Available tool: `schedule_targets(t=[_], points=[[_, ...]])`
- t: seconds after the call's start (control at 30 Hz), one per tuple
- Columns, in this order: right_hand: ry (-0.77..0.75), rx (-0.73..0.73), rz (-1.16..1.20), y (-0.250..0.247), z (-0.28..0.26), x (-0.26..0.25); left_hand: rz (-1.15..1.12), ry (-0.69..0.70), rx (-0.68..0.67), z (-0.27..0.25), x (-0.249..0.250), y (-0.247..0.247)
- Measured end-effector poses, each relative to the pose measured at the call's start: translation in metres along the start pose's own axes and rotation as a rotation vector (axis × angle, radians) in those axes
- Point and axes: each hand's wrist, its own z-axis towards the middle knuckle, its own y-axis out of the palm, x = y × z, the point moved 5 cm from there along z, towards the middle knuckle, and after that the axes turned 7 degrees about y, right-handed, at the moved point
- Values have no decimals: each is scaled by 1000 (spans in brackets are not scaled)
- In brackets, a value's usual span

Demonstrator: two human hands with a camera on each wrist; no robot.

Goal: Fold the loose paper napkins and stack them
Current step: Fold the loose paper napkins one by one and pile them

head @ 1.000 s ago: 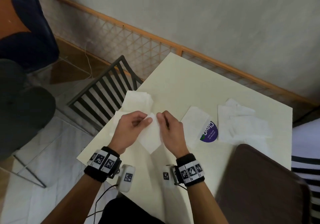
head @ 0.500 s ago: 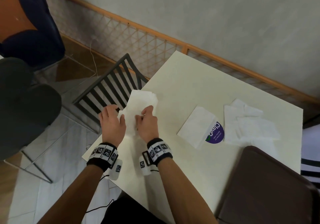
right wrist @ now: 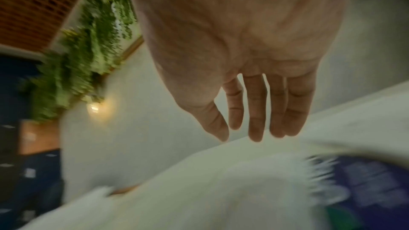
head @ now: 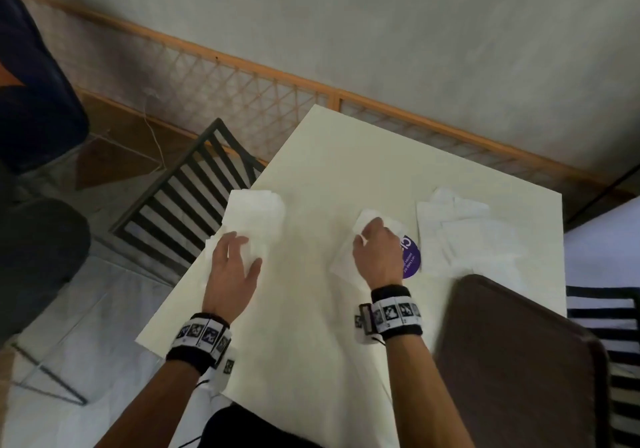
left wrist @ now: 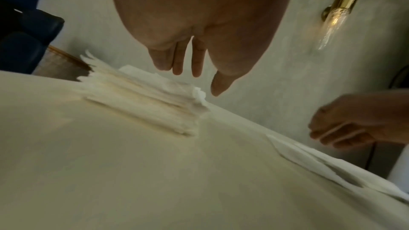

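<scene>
A stack of folded white napkins [head: 256, 214] [left wrist: 143, 102] lies at the table's left edge. My left hand [head: 239, 250] [left wrist: 194, 69] is at its near end, fingers straight and holding nothing; in the left wrist view the fingertips hang just above the stack. My right hand [head: 372, 236] [right wrist: 250, 128] [left wrist: 345, 125] is over a white napkin pack with a purple label [head: 410, 257] [right wrist: 254, 190], fingers hanging straight down towards it. I see nothing gripped in it. Loose unfolded napkins [head: 460, 229] lie in a heap to the right.
The cream table [head: 311, 326] has its left edge close to the stack. A black slatted chair [head: 187, 205] stands beyond that edge. A brown chair back [head: 519, 361] rises at the near right, next to striped fabric [head: 602, 309].
Both hands carried a folded napkin left and laid it on the stack. Since then my right hand has swung right to the labelled pack, while the left stays at the stack.
</scene>
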Motion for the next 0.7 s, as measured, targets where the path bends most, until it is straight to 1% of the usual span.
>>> schedule_targets(t=[0.07,0.1,0.17,0.23,0.33,0.5,0.53,0.6,0.67,0.7], points=[[147,91,-104,-34,21,54,-54,94,53,-5,21,-3],[227,91,-146,-46,28,78,-76,137,56,-8,31,-2],[328,6,-230,-59,37,112,-107,182,32,-13,50,3],[323,-53,-318,-62,39,127,-143,185,-17,-17,67,11],[271,-36,-355,-64,43,131,-184,227,-101,-19,88,27],[385,-36,-175,-91,53,143,-228,290,-213,-17,117,41],[358,-15,-126,-98,52,141,-242,297,-233,-17,124,41],[249,36,-43,-110,40,124,-315,305,-273,-17,138,43],[77,78,24,-118,16,98,-438,297,-322,-17,155,45],[-14,83,85,-119,-1,83,-491,269,-353,-18,162,46]])
